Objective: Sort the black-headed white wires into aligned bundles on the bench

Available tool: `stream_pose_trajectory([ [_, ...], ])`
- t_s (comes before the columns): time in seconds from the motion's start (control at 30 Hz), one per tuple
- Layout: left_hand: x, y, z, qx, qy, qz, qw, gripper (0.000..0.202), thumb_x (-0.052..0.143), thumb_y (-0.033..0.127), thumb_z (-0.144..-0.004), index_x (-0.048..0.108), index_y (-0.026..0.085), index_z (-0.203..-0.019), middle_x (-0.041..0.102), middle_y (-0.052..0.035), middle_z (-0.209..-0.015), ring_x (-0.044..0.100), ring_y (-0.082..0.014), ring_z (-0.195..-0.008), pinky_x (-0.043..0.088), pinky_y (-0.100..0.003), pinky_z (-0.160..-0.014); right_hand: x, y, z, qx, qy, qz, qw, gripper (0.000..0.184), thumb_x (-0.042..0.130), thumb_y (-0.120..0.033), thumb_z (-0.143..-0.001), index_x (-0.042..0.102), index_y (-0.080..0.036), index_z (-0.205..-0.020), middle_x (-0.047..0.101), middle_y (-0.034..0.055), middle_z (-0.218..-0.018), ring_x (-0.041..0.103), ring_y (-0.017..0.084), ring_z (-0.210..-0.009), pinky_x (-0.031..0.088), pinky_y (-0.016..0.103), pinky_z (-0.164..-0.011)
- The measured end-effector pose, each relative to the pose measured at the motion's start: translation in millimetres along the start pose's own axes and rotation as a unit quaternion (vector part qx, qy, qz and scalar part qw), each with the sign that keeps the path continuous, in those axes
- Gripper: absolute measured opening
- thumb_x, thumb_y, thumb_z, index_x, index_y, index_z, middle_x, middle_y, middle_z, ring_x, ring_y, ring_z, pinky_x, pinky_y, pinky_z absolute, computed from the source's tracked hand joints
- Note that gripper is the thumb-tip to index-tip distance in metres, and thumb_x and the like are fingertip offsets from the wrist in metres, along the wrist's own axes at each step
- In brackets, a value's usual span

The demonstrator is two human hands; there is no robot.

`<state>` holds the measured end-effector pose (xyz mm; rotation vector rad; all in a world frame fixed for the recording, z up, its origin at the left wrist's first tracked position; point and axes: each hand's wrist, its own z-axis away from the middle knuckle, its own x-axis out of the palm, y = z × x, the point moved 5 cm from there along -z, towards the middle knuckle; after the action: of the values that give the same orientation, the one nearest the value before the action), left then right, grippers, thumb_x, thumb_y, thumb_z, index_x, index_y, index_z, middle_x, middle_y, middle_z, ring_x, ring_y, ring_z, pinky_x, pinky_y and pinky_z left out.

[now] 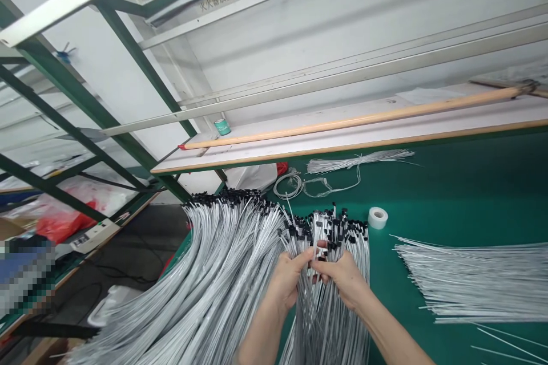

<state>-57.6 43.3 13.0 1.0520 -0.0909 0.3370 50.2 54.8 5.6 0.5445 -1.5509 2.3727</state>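
Observation:
My left hand [286, 278] and my right hand [346, 280] meet over a bundle of thin grey cables [326, 319] with black connectors at their far ends. Both thumbs point inward and nearly touch, with the fingers closed round some of the cables just below the connectors [338, 228]. How many cables each hand grips is hidden by the fingers. Close by on the left lies a much larger pile of the same grey cables [222, 274], its black ends [231, 197] toward the back and its strands curving down to the lower left.
A roll of white tape [378, 218] stands right of the bundle on the green tabletop [449, 211]. Loose grey wires [479, 279] lie at the right. Behind are a thin wire bundle [355, 161], a coiled cord [289, 184], and a shelf holding a wooden pole [351, 121].

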Motion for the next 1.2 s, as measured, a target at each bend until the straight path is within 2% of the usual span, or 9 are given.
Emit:
stream_pose_trajectory([
  [0.23, 7.6, 7.3, 6.6, 0.024, -0.047, -0.003, 0.999, 0.034, 0.074, 0.035, -0.059, 0.066, 0.009, -0.078, 0.064, -0.0060, -0.057, 0.059, -0.0170, -0.047, 0.045, -0.029, -0.049, -5.4, 8.8, -6.5, -0.020, -0.014, -0.019, 1.000, 0.046, 0.076, -0.024, -0.048, 0.053, -0.016, -0.088, 0.057, -0.0053, -0.054, 0.039, 0.008, -0.038, 0.038, 0.025, -0.041],
  [0.37, 5.9, 5.3, 4.3, 0.020, -0.021, 0.005, 1.000, 0.031, 0.077, 0.032, -0.054, 0.065, 0.009, -0.072, 0.065, -0.0058, -0.059, 0.058, -0.0155, -0.046, 0.045, -0.027, -0.047, -4.9, 8.1, -5.3, -0.018, -0.012, -0.029, 0.999, 0.047, 0.077, -0.027, -0.048, 0.056, -0.016, -0.088, 0.057, -0.0052, -0.054, 0.039, 0.008, -0.038, 0.039, 0.026, -0.042],
  [0.57, -4.6, 4.9, 1.1, 0.021, 0.032, 0.013, 0.999, 0.027, 0.081, 0.021, -0.047, 0.065, 0.009, -0.066, 0.065, -0.0053, -0.066, 0.060, -0.0152, -0.057, 0.050, -0.029, -0.055, -16.9, 8.6, -5.0, -0.033, 0.053, -0.014, 0.998, 0.039, 0.076, -0.035, -0.051, 0.061, -0.014, -0.080, 0.051, -0.0047, -0.042, 0.043, 0.011, -0.040, 0.036, 0.024, -0.042],
  [0.73, -2.4, 2.0, 0.2, 0.033, 0.010, -0.007, 0.999, 0.023, 0.079, 0.019, -0.047, 0.066, 0.008, -0.062, 0.064, -0.0055, -0.054, 0.057, -0.0150, -0.045, 0.047, -0.028, -0.048, -17.3, 17.2, -12.0, -0.060, 0.049, -0.022, 0.997, 0.034, 0.073, -0.037, -0.059, 0.060, -0.016, -0.083, 0.047, -0.0066, -0.040, 0.043, 0.012, -0.042, 0.037, 0.025, -0.046],
  [0.9, -0.3, -6.6, -0.6, 0.020, -0.008, -0.008, 1.000, 0.021, 0.078, 0.018, -0.048, 0.067, 0.009, -0.064, 0.066, -0.0058, -0.055, 0.059, -0.0151, -0.049, 0.047, -0.026, -0.050, -15.9, 17.5, -12.2, -0.055, 0.073, -0.030, 0.995, 0.035, 0.076, -0.034, -0.054, 0.059, -0.016, -0.079, 0.047, -0.0070, -0.039, 0.044, 0.013, -0.041, 0.036, 0.026, -0.044],
  [1.0, -8.7, -8.1, -1.8, 0.019, 0.037, -0.006, 0.999, 0.022, 0.079, 0.020, -0.048, 0.066, 0.010, -0.063, 0.066, -0.0052, -0.058, 0.059, -0.0140, -0.052, 0.047, -0.025, -0.050, -22.9, 16.7, -12.3, -0.038, 0.097, -0.027, 0.994, 0.035, 0.077, -0.033, -0.051, 0.060, -0.016, -0.076, 0.054, -0.0042, -0.046, 0.047, 0.013, -0.044, 0.036, 0.025, -0.043],
  [1.07, -12.3, -7.3, -1.4, 0.019, 0.049, -0.010, 0.999, 0.023, 0.079, 0.022, -0.050, 0.065, 0.009, -0.063, 0.067, -0.0073, -0.062, 0.061, -0.0153, -0.059, 0.048, -0.024, -0.054, -28.9, 17.6, -13.4, -0.030, 0.108, -0.030, 0.993, 0.034, 0.077, -0.033, -0.051, 0.060, -0.016, -0.074, 0.062, 0.0008, -0.059, 0.055, 0.016, -0.056, 0.039, 0.025, -0.047],
  [1.13, -11.5, -6.1, 0.2, 0.015, 0.033, -0.027, 0.999, 0.022, 0.077, 0.025, -0.054, 0.065, 0.009, -0.063, 0.067, -0.0080, -0.062, 0.061, -0.0151, -0.057, 0.047, -0.024, -0.053, -31.2, 17.6, -14.7, -0.040, 0.097, -0.038, 0.994, 0.031, 0.076, -0.034, -0.054, 0.059, -0.016, -0.071, 0.064, 0.0022, -0.065, 0.058, 0.017, -0.063, 0.042, 0.026, -0.053],
  [1.2, -7.7, -5.7, 2.4, 0.007, 0.008, -0.041, 0.999, 0.021, 0.074, 0.026, -0.057, 0.065, 0.010, -0.065, 0.065, -0.0059, -0.058, 0.058, -0.0126, -0.048, 0.044, -0.023, -0.048, -27.0, 16.1, -14.7, -0.056, 0.061, -0.044, 0.996, 0.030, 0.073, -0.036, -0.059, 0.058, -0.016, -0.075, 0.061, -0.0008, -0.059, 0.054, 0.013, -0.053, 0.043, 0.026, -0.053],
])
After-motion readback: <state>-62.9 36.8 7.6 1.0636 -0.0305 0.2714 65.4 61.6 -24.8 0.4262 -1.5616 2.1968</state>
